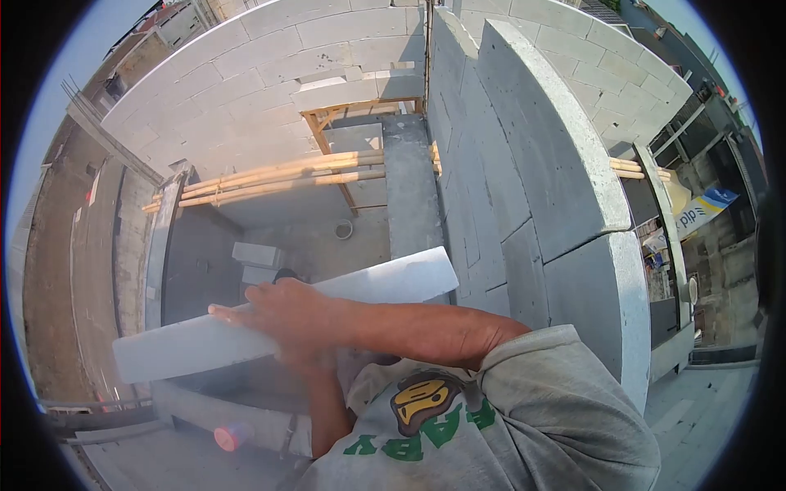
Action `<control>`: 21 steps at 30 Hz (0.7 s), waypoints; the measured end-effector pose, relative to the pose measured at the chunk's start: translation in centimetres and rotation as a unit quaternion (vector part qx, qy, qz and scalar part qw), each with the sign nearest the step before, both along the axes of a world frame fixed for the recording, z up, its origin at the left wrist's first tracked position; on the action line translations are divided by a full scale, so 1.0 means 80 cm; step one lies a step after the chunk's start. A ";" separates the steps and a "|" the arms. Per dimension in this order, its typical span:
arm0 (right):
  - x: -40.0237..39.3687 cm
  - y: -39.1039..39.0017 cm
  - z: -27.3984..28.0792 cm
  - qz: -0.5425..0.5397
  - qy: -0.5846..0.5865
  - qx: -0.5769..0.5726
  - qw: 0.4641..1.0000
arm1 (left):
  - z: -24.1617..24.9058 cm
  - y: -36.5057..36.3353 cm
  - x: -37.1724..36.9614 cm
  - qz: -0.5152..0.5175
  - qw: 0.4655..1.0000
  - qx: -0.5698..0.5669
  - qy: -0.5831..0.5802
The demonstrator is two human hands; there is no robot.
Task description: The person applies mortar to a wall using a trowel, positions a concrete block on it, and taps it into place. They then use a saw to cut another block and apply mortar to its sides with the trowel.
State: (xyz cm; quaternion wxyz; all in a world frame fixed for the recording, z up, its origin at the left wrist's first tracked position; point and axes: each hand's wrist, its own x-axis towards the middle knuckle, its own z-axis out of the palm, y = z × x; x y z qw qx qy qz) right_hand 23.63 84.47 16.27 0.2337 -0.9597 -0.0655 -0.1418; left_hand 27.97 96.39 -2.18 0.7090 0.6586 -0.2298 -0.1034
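A long pale block (pixel 393 278) lies slanted across the front of my body, its right end higher than its left. My right hand (pixel 286 315) rests over the top edge near the block's middle, thumb and fingers around it. My left hand (pixel 307 356) is below and behind the right one, mostly hidden by it and blurred, so its fingers cannot be made out. Just right of the block stands a wall of large grey blocks (pixel 524 164).
Bamboo poles (pixel 278 180) cross above a lower floor holding a bucket (pixel 344 230) and loose blocks (pixel 255 254). A concrete beam (pixel 407 188) runs beside the wall. A pink-lidded container (pixel 227 439) sits at lower left. A drop lies beyond the right wall.
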 end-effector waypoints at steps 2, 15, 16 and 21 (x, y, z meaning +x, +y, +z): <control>-0.002 -0.026 -0.010 -0.013 0.010 0.004 1.000 | 0.011 -0.034 0.003 0.013 0.962 -0.146 0.230; 0.079 -0.366 -0.017 -0.145 0.056 0.073 0.985 | -0.075 -0.315 0.149 -0.154 0.791 -0.272 0.526; 0.089 -0.391 -0.011 -0.148 0.048 0.078 0.985 | -0.147 -0.333 0.196 -0.173 0.936 -0.063 0.299; 0.104 -0.541 0.028 -0.218 0.032 0.086 0.972 | 0.033 -0.530 0.198 -0.138 0.818 -0.233 0.508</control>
